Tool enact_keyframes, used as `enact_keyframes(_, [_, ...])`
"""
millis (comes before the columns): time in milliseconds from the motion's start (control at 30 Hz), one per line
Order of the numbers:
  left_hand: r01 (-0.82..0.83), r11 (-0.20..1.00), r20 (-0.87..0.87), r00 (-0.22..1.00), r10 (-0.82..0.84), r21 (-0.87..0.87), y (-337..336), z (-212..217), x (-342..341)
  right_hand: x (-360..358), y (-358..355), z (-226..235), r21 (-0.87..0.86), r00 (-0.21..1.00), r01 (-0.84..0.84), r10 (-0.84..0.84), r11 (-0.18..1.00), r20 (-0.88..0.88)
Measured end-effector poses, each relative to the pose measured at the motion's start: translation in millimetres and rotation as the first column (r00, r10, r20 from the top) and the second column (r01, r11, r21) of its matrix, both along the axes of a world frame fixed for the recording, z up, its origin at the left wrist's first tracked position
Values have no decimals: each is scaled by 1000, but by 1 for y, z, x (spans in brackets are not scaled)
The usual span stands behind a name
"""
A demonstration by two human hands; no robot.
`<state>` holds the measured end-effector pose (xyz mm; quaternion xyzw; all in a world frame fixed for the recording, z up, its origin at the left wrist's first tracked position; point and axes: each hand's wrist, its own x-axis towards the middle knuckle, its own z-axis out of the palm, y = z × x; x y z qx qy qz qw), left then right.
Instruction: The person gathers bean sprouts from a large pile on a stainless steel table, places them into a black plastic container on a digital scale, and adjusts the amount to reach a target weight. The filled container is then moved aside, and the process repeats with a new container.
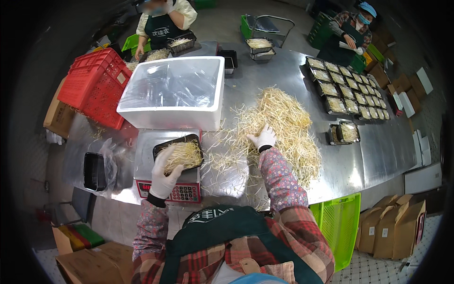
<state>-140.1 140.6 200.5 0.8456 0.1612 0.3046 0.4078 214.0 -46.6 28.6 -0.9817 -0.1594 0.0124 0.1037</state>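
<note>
My left hand point(163, 180), in a white glove, rests at the near left of a black tray point(202, 158) heaped with bean sprouts point(183, 157). Its thumb and fingers are apart, touching the sprouts' edge. Under the tray is a red-framed digital scale point(143, 163) with a steel plate and a keypad. To the right, my gloved right hand point(265, 137) lies with fingers spread on the left side of a large loose pile of bean sprouts point(288, 123). Some fingertips sink among the strands, and I see nothing gripped in either hand.
Behind the scale stands a white foam box point(170, 118) lined with clear film, beside a tilted red crate point(90, 80). An empty black tray point(94, 171) sits left. Rows of filled trays point(347, 90) cover the far right. Two co-workers stand across the steel table point(338, 156).
</note>
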Motion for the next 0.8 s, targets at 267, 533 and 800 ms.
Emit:
enact_keyframes(267, [138, 988, -22, 990, -140, -66, -53, 6, 1, 65, -31, -35, 100, 968, -193, 206, 976, -140])
enact_keyframes(533, [249, 910, -65, 956, -285, -332, -80, -12, 4, 55, -89, 108, 396, 874, -422, 483, 816, -63])
enact_keyframes(800, [355, 905, -306, 857, -415, -232, -93, -89, 40, -36, -114, 131, 226, 729, -615, 654, 755, -202])
